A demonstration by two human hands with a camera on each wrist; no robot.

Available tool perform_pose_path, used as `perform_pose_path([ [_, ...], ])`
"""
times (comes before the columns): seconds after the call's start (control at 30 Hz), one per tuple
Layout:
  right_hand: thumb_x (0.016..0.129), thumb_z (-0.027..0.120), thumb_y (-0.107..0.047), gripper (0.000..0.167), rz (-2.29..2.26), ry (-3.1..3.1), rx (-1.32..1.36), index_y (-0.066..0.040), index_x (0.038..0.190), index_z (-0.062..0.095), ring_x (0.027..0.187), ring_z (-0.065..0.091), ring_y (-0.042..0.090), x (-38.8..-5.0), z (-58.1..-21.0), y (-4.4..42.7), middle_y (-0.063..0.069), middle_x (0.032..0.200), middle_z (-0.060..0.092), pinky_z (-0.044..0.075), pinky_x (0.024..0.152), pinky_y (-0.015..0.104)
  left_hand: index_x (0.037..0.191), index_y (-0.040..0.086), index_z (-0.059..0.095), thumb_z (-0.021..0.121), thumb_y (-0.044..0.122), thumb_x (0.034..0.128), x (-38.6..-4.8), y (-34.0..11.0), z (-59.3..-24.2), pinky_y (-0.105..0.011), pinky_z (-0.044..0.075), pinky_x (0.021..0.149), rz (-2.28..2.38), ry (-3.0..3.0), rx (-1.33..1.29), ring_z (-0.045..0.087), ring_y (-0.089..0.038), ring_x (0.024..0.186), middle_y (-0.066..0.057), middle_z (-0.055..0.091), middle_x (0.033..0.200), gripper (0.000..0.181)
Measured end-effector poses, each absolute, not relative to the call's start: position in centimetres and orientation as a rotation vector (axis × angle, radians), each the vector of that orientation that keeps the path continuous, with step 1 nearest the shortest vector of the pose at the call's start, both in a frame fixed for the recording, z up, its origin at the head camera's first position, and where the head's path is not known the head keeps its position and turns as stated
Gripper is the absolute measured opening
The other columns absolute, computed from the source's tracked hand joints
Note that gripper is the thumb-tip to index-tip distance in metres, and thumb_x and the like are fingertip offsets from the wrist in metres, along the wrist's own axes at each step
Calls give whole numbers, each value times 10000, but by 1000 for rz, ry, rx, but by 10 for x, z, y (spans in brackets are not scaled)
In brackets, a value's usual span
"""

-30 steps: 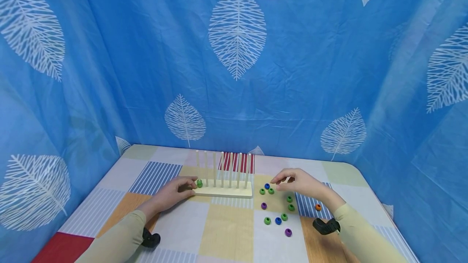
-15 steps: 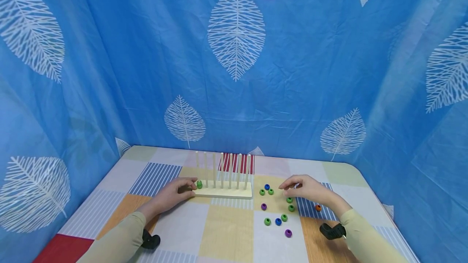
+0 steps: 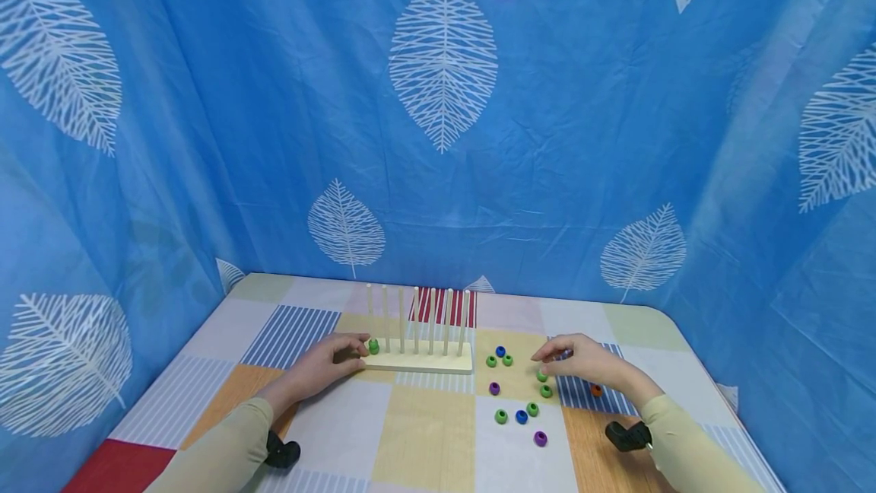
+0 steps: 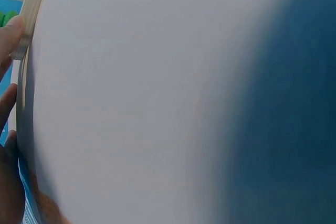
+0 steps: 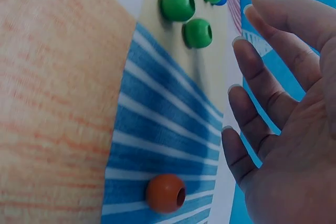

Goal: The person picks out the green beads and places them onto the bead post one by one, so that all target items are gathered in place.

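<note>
A pale wooden peg rack point(image 3: 424, 361) with several upright pegs stands at the table's middle. Green beads point(image 3: 373, 346) sit low on its leftmost peg. My left hand point(image 3: 325, 366) holds the rack's left end, thumb and fingertips against the base; in the left wrist view the thumb point(image 4: 11, 34) touches the wood. My right hand point(image 3: 588, 362) hovers over the loose beads with relaxed fingers and nothing in them. Just under its fingertips is a green bead point(image 3: 542, 376), with another green bead point(image 3: 546, 391) beside it. An orange bead point(image 5: 166, 193) lies below the palm.
Left of my right hand lie a blue bead point(image 3: 501, 351), a purple bead point(image 3: 494, 388) and several green ones. Nearer are another blue bead point(image 3: 522, 417) and purple bead point(image 3: 541, 439). A patchwork cloth point(image 3: 431, 432) covers the table; blue curtains point(image 3: 561, 135) surround it.
My right hand has moved right and slightly nearer, from beside the far blue bead to over the green pair. The left hand, rack and beads have stayed put.
</note>
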State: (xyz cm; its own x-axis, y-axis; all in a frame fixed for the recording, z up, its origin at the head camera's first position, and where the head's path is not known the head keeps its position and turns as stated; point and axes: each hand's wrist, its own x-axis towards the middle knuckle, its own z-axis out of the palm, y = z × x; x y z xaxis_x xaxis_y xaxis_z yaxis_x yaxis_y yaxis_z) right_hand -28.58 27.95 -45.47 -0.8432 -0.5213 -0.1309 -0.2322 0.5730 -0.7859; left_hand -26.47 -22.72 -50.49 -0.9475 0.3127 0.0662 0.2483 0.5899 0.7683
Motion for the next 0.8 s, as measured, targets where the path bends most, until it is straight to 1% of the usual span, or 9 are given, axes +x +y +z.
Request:
perform_pose_path([
  [0.1, 958, 742, -247, 253, -1134, 2471, -581, -120, 1177, 742, 1035, 579, 261, -286, -458, 283, 51, 1168, 688, 500, 828, 422, 1020, 296, 717, 745, 241, 958, -265, -227, -505, -612, 309, 1161, 1303, 2736, 492, 460, -364, 1398, -23, 594, 1445, 87],
  [0.27, 941, 759, -243, 265, -1130, 2471, -560, -121, 1176, 746, 1063, 591, 250, -287, -462, 288, 51, 1184, 698, 517, 847, 424, 1017, 296, 715, 743, 239, 960, -264, -227, -506, -612, 308, 1161, 1303, 2738, 490, 457, -365, 1399, -24, 591, 1448, 86],
  [0.5, 938, 762, -225, 248, -1123, 2470, -598, -120, 1162, 755, 1023, 579, 245, -289, -464, 294, 70, 1140, 669, 500, 812, 412, 1019, 298, 712, 743, 244, 960, -264, -227, -506, -609, 311, 1160, 1306, 2739, 489, 458, -364, 1399, -23, 588, 1452, 85],
  [0.8, 922, 782, -242, 235, -1103, 2476, -590, -145, 1135, 768, 1046, 585, 241, -292, -470, 297, 48, 1131, 676, 496, 865, 430, 1017, 297, 715, 745, 236, 959, -265, -226, -506, -614, 297, 1167, 1311, 2740, 471, 454, -367, 1404, -27, 590, 1450, 89],
])
